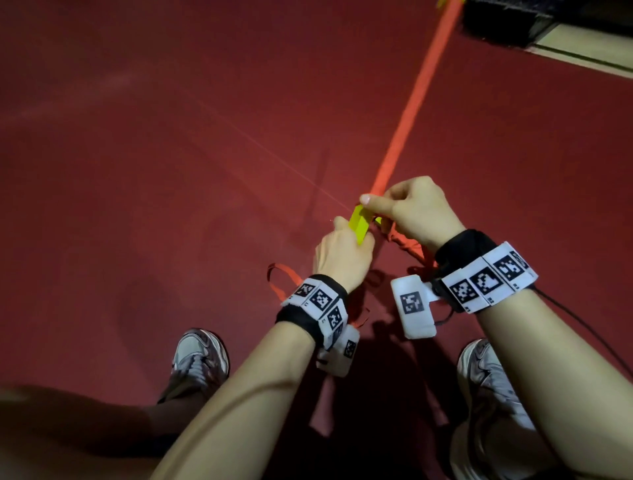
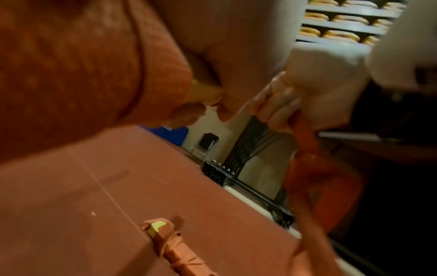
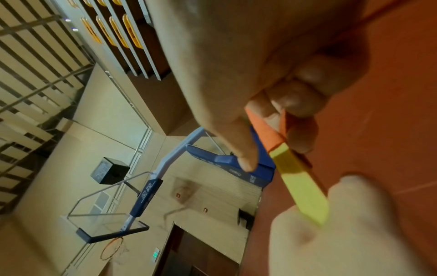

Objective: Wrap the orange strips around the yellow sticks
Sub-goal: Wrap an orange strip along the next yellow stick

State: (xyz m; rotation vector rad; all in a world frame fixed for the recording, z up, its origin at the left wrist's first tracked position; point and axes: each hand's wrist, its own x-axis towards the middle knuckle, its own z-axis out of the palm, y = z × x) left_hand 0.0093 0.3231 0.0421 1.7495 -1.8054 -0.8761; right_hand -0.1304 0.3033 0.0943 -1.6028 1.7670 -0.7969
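Observation:
Low over the red floor, my left hand (image 1: 346, 236) grips a yellow stick (image 1: 359, 224) by its lower end. My right hand (image 1: 376, 205) pinches the orange strip (image 1: 421, 89) against the stick's upper end. From there the strip runs taut to the top right, where another yellow piece (image 1: 444, 3) shows at the frame edge. In the right wrist view the orange strip (image 3: 264, 130) covers the end of the yellow stick (image 3: 300, 184) under my fingers. Loose orange strip (image 1: 282, 275) loops under my wrists. An orange-wrapped stick (image 2: 172, 248) with a yellow tip lies on the floor.
My two shoes (image 1: 198, 356) (image 1: 486, 370) stand on the red floor (image 1: 171, 154) below my arms. A black rack (image 1: 507, 24) sits at the top right by a pale floor edge. A basketball hoop (image 3: 113, 246) and rows of yellow seats (image 3: 127, 28) stand far off.

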